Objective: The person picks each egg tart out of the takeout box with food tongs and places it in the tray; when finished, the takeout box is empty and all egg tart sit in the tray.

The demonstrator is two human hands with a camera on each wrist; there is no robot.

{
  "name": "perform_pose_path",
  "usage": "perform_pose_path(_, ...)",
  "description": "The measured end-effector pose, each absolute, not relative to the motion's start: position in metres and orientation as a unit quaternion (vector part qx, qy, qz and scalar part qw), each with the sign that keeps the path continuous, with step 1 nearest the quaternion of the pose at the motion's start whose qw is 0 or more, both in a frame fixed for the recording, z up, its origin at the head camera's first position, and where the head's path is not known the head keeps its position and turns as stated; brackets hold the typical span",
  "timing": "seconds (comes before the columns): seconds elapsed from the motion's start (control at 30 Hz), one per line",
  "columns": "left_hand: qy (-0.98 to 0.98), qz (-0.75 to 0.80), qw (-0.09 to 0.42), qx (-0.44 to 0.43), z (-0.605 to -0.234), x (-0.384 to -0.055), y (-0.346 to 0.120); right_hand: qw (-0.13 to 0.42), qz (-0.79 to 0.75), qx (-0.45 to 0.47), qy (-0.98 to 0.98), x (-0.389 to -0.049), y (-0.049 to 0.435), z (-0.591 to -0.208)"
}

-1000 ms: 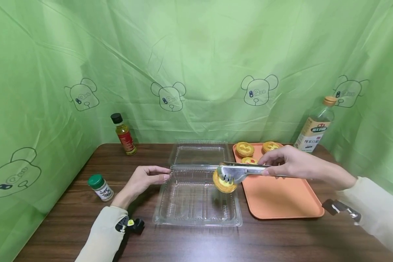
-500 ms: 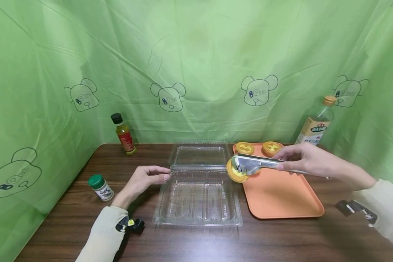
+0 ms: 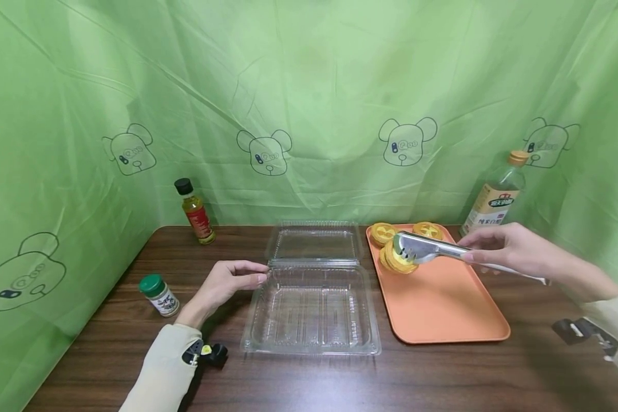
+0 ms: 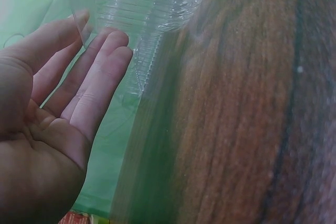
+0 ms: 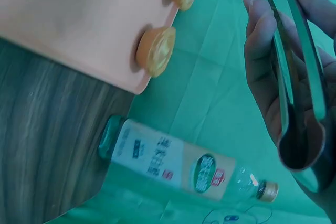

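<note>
My right hand [image 3: 512, 249] grips metal tongs [image 3: 443, 248] over the orange tray [image 3: 448, 312]. The tongs' head is on an egg tart [image 3: 397, 262] near the tray's left side; whether that tart touches the tray or the tart partly hidden behind it, I cannot tell. Two other egg tarts, a left one [image 3: 383, 233] and a right one [image 3: 427, 229], sit at the tray's back. My left hand [image 3: 230, 284] pinches the left edge of a clear plastic container [image 3: 309, 350] near its hinge, thumb against fingers in the left wrist view. The container's lid [image 3: 314, 243] lies folded back.
A green-capped shaker [image 3: 159, 296] and a black-capped oil bottle [image 3: 195, 212] stand on the left of the wooden table [image 3: 309, 386]. Behind the tray at right is a tall vinegar bottle [image 3: 496, 200]. Green cloth [image 3: 335, 86] encloses the back and sides.
My right hand has carried the tongs and the egg tart from above the container rightward and over the tray. The left hand and the container have stayed in place.
</note>
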State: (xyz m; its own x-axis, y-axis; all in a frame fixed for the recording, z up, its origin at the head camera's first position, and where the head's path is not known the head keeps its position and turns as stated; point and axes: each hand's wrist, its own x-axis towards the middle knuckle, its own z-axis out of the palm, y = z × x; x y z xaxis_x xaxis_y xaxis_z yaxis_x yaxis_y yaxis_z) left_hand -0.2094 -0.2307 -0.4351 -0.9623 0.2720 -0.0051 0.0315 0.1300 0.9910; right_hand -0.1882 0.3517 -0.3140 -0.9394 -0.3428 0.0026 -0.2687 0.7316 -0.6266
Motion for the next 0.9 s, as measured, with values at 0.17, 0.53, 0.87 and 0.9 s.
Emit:
perform_pose_path(0.17,0.747,0.651,0.094,0.102,-0.436,-0.210,-0.231,0.051,-0.325,-0.151,0.932,-0.187,0.365,-0.317)
perform_pose_path(0.53,0.752,0.644,0.090,0.105,-0.437,-0.210,-0.232,0.056,-0.315,-0.126,0.939,-0.190,0.391,-0.326)
perform_pose_path(0.87,0.754,0.643,0.090,0.101,-0.438,-0.209,-0.231,0.050,-0.299,-0.127,0.944,-0.191,0.408,-0.340)
perform_pose_path(0.9,0.754,0.643,0.090,0.101,-0.438,-0.209,-0.231,0.051,-0.299,-0.125,0.945,-0.191,0.409,-0.341)
